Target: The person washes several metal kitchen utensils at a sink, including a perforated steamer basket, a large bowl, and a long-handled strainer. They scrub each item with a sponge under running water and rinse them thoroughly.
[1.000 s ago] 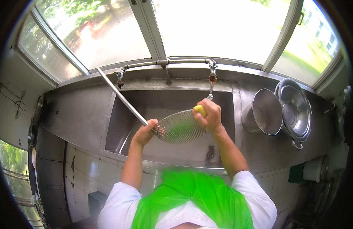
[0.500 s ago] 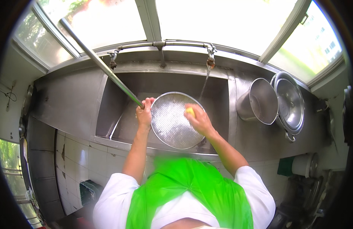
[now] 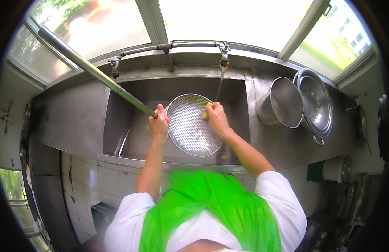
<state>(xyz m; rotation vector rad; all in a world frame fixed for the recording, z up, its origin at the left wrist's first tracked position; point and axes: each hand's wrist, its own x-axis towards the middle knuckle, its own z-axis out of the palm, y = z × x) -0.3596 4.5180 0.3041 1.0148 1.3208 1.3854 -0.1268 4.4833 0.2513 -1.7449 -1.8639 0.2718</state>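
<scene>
A large round perforated skimmer [image 3: 189, 131] with a long metal handle is held over the steel sink [image 3: 126, 103]. My left hand [image 3: 159, 125] is closed round the handle, right where it joins the bowl; the handle slants up to the far left. In my right hand [image 3: 219, 121] is a yellow sponge [image 3: 206, 114], pressed at the upper right of the perforated bowl, its fingers closed on it. Water runs from the right tap [image 3: 224, 61] in a thin stream, coming down just beside my right hand.
A deep steel pot [image 3: 280, 103] stands tilted on the right counter, against stacked steel basins [image 3: 316, 101]. A second tap [image 3: 114, 69] sits on the pipe at the left, with no water seen from it. Windows rise behind the sink. A dark green bin [image 3: 103, 215] stands below left.
My right hand with the sponge has moved up across the bowl toward its far rim. The handle's far end has swung left. The whole view has shifted slightly.
</scene>
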